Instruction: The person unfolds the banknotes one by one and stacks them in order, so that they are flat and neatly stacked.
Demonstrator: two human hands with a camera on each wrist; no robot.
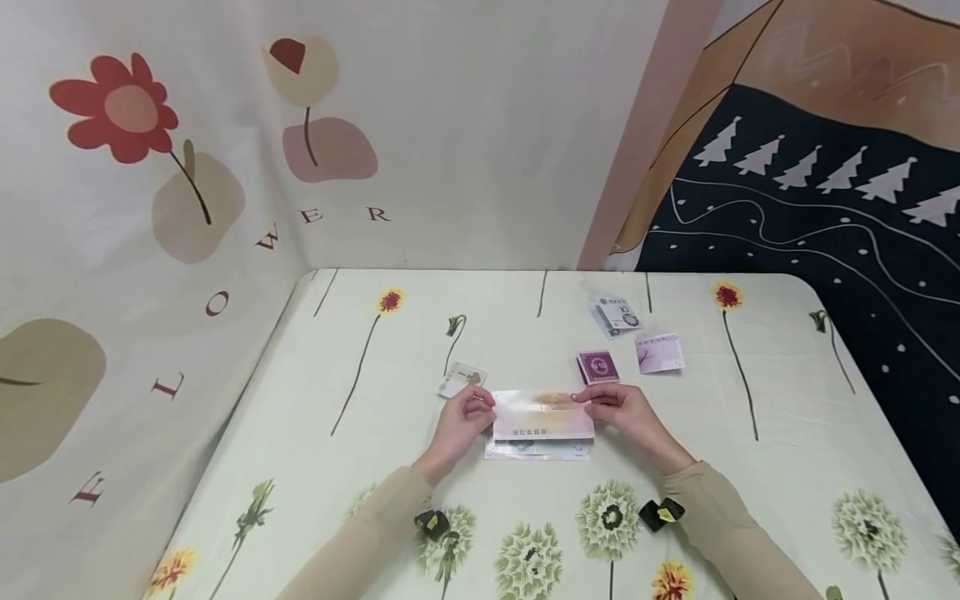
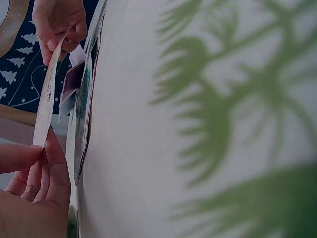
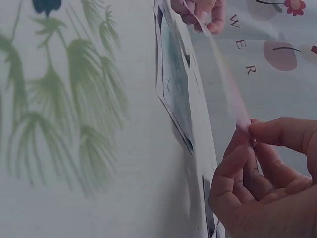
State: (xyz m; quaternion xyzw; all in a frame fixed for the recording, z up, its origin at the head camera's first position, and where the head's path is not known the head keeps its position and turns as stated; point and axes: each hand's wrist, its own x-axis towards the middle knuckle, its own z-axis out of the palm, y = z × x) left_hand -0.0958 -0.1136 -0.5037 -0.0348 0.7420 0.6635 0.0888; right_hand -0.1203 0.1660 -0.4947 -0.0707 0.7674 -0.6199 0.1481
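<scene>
The left hand (image 1: 463, 421) pinches the left end of a pink banknote (image 1: 543, 414) between thumb and fingertips, and the right hand (image 1: 624, 414) pinches its right end, holding it just above a pale note (image 1: 537, 451) lying flat on the table (image 1: 787, 433). The sheet is thin, rectangular paper, slightly bowed, so I reckon an uneven pull could crease or tear it, or a loose pinch could let one end droop. At ten o'clock from the left hand lies a small folded note (image 1: 460, 379). At twelve o'clock from the right hand sits a purple square stack (image 1: 597, 367), with a lilac note (image 1: 659, 352) and a greyish note (image 1: 617, 315) beyond. The tablecloth looks smooth, printed with flowers.
</scene>
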